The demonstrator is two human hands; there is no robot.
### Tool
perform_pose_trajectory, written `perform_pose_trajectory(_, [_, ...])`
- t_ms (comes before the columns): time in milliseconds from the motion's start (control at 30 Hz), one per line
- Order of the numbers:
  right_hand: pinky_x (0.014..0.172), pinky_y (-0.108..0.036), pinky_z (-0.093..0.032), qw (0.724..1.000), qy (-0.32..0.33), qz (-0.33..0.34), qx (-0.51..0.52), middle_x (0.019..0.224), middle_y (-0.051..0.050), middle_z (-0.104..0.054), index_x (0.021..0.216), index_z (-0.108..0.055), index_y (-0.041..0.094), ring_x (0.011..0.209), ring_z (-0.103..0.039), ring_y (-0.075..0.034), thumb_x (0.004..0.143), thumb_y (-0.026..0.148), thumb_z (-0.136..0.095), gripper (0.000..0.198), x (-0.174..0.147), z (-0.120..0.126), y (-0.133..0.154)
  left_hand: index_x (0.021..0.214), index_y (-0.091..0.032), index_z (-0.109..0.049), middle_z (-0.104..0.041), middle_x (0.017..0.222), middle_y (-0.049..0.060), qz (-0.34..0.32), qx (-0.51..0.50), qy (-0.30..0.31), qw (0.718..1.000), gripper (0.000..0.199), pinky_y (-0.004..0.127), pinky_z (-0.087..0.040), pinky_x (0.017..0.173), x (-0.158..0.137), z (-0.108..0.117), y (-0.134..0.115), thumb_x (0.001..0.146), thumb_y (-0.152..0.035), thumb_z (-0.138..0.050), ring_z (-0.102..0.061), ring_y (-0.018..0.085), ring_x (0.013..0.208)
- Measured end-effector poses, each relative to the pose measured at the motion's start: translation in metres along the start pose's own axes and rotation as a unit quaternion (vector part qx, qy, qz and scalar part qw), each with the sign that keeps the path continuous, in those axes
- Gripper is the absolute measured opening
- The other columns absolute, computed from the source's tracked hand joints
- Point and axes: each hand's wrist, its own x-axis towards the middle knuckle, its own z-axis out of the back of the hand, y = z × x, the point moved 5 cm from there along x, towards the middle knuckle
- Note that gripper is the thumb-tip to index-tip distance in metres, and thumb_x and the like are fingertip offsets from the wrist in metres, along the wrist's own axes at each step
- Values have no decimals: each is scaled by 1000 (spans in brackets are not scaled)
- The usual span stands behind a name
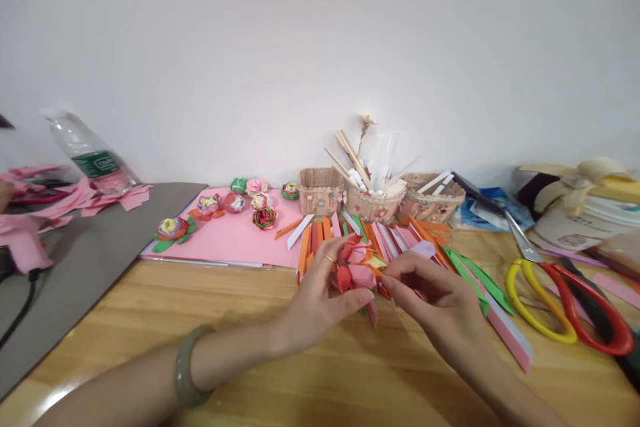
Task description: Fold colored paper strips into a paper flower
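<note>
My left hand (325, 300) is closed around a paper flower (357, 267) with red, pink and orange petals, thumb below and fingers behind it. On the flower's right side, my right hand (437, 293) pinches an orange petal or strip at its edge; the fingertips hide most of that piece. Behind both hands lie many folded paper strips (395, 240) in orange, pink, white and green. Green leaf-shaped paper pieces (480, 280) spread out to the right of my right hand.
Several finished paper flowers (209, 204) sit on pink paper (225, 240). Woven baskets (323, 190) with sticks stand by the wall. Large scissors (565, 300) lie at right, near a banana peel (565, 187). At left are a tilted bottle (93, 153) and a pink glue gun (23, 240) with a cord.
</note>
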Motion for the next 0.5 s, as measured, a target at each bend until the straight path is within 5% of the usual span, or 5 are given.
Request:
perform_pose_trajectory(133, [49, -20, -40, 994, 41, -62, 83, 52, 3, -55, 64, -56, 19, 49, -52, -10, 77, 28, -58, 17, 0, -6, -2, 135, -27, -23, -58, 110, 9, 24, -18, 51, 998, 71, 38, -47, 85, -5, -4, 1, 75, -39, -58, -58, 22, 96])
perform_pose_trajectory(233, [48, -20, -41, 990, 32, -89, 103, 53, 3, -54, 64, -57, 18, 48, -52, -9, 75, 30, -60, 17, -1, -6, -5, 138, -30, -16, -53, 120, 8, 4, -15, 33, 999, 76, 37, -45, 87, -5, -3, 0, 75, -31, -59, -58, 19, 95])
perform_pose_trajectory(500, [48, -20, -40, 991, 8, -104, 81, 54, 3, -54, 64, -57, 18, 48, -52, -9, 75, 32, -59, 18, 0, -5, -11, 123, -21, -44, -59, 112, 6, -20, 41, -56, 997, 52, 31, -46, 87, 1, 3, -7, 74, -25, -58, -55, 20, 103])
